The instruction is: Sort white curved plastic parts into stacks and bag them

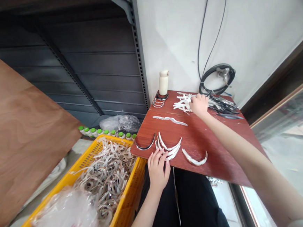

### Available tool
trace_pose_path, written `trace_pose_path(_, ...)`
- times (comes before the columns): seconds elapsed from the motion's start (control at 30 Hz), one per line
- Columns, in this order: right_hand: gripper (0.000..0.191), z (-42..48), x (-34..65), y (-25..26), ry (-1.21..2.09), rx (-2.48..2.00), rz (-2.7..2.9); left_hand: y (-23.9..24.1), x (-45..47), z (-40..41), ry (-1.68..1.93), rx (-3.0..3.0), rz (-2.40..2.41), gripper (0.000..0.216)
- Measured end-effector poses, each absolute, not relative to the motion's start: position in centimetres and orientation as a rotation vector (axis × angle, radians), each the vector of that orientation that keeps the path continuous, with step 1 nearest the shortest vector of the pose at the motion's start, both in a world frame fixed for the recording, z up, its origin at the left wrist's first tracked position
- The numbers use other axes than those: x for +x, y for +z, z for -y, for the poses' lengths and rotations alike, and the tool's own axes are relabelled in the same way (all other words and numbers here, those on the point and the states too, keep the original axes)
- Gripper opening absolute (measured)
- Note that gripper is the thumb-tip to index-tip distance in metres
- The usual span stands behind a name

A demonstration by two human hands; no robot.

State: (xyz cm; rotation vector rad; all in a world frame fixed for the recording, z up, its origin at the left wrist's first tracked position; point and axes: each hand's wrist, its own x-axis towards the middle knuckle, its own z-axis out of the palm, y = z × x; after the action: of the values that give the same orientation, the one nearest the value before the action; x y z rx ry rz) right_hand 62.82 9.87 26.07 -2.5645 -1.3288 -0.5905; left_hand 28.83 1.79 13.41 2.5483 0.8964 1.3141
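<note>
My left hand (pixel 158 169) lies at the front edge of the red-brown table (pixel 217 153), fingers stretched and slightly apart. Its fingertips touch or lie beside several curved white strips (pixel 171 147). Farther back, my right hand (pixel 199 104) reaches down at a pile of white strips (pixel 183 102), its fingers bent and their tips hidden; what they hold cannot be made out. Just right of it are black strips (pixel 225 105). A single wavy white strip (pixel 170 119) lies mid-table. One dark curved strip (pixel 146 147) and another curved white piece (pixel 195 159) flank the group by my left hand.
A cream cylinder (pixel 164 82) with ring-like bands (pixel 159 101) stands at the back corner. A yellow crate (pixel 134 179) full of curled strips and a plastic bag (pixel 65 216) is at left. Green-capped bottles (pixel 99 131) line up behind it. Coiled black cable (pixel 204 85) hangs against the wall.
</note>
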Motion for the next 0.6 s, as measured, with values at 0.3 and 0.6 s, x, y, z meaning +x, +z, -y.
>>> trace_pose_path(0.3,0.036,-10.3,65.6,25.2,-0.741,-2.392,1.311,13.3,28.7,-1.8,1.284,2.551,-0.898,0.034)
trace_pose_path(0.6,0.029,-9.6,66.6,27.9,-0.644,-2.345,0.903,13.5,28.9,-1.7,1.288,2.535,-0.906,0.033)
